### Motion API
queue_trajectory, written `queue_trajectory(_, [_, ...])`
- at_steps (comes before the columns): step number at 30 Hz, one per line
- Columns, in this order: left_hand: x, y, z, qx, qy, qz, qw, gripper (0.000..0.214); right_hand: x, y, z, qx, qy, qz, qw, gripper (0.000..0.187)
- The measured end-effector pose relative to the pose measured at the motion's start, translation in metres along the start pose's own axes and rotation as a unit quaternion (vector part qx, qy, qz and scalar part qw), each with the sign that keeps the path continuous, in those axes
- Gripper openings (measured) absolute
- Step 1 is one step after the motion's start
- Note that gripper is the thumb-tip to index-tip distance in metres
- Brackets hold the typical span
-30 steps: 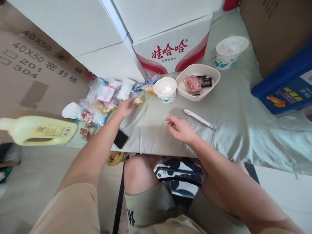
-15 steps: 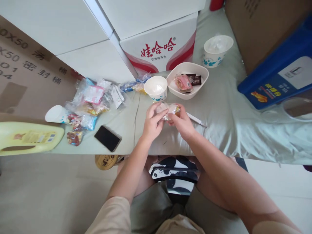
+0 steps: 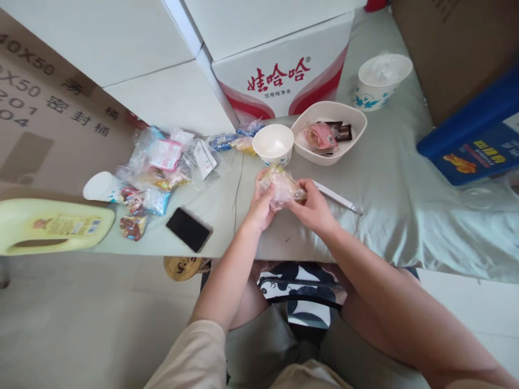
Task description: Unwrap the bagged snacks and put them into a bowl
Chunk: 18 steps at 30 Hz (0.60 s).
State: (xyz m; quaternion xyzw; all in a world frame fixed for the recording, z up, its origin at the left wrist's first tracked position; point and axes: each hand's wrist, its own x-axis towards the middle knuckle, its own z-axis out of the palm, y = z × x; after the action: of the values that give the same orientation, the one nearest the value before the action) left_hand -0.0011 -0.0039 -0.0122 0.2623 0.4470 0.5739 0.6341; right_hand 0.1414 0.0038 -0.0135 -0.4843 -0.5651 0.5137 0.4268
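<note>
Both hands hold a crinkled clear plastic packet (image 3: 281, 187) with something yellowish and pinkish in it; what is inside I cannot make out. My left hand (image 3: 261, 205) is closed round the packet's left side. On its right end, the fingers of my right hand (image 3: 314, 208) are pressed together. Just beyond the packet stands a white paper cup (image 3: 274, 141) with a blue leaf print. Beside that cup sits a cream bowl (image 3: 359, 121) with a pink packet (image 3: 320, 136) and dark wrapped pieces in it. A white pen-like stick (image 3: 335, 197) lies right of my right hand.
A pile of plastic packets (image 3: 166, 156), a tipped paper cup (image 3: 101, 187) and a black phone (image 3: 189, 229) lie on the left. A yellow jug (image 3: 57, 227) is at the far left. Another cup (image 3: 381, 81) and a blue container (image 3: 466, 146) stand right; a white-red box (image 3: 284, 81) is behind.
The packet has been turned and lifted a little, and more of it shows between my hands. My view has shifted slightly left, so everything appears further right.
</note>
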Motion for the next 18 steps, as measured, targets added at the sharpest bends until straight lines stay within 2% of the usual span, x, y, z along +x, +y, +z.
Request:
queue_trajectory(3, [-0.002, 0.002, 0.0, 0.024, -0.003, 0.028, 0.999, 0.098, -0.004, -0.002, -0.014, -0.091, -0.006, -0.043, 0.995, 0.037])
queue_trajectory(6, [-0.002, 0.008, -0.002, 0.059, 0.059, 0.081, 0.993, 0.095, -0.005, -0.004, -0.04, -0.185, 0.039, -0.091, 0.978, 0.032])
queue_trajectory(9, [-0.001, 0.014, -0.007, 0.113, 0.112, 0.086, 0.983, 0.08, -0.004, 0.002, -0.066, -0.347, 0.108, -0.099, 0.926, 0.029])
queue_trajectory(11, [-0.001, 0.017, -0.011, 0.138, 0.111, 0.065, 0.982, 0.068, -0.003, 0.01, -0.078, -0.441, 0.097, -0.085, 0.888, 0.028])
queue_trajectory(12, [-0.002, 0.017, -0.012, 0.146, 0.101, 0.056, 0.983, 0.064, -0.003, 0.014, -0.083, -0.465, 0.078, -0.077, 0.878, 0.026])
queue_trajectory(14, [-0.003, 0.016, -0.015, 0.16, 0.073, 0.047, 0.983, 0.063, -0.002, 0.018, -0.088, -0.455, 0.046, -0.06, 0.887, 0.022])
queue_trajectory(16, [-0.003, 0.014, -0.017, 0.187, 0.044, 0.047, 0.98, 0.065, -0.001, 0.015, -0.088, -0.357, 0.04, -0.045, 0.932, 0.022])
queue_trajectory(18, [-0.001, 0.01, -0.019, 0.215, 0.022, 0.052, 0.975, 0.067, 0.0, 0.009, -0.084, -0.199, 0.055, -0.031, 0.978, 0.025])
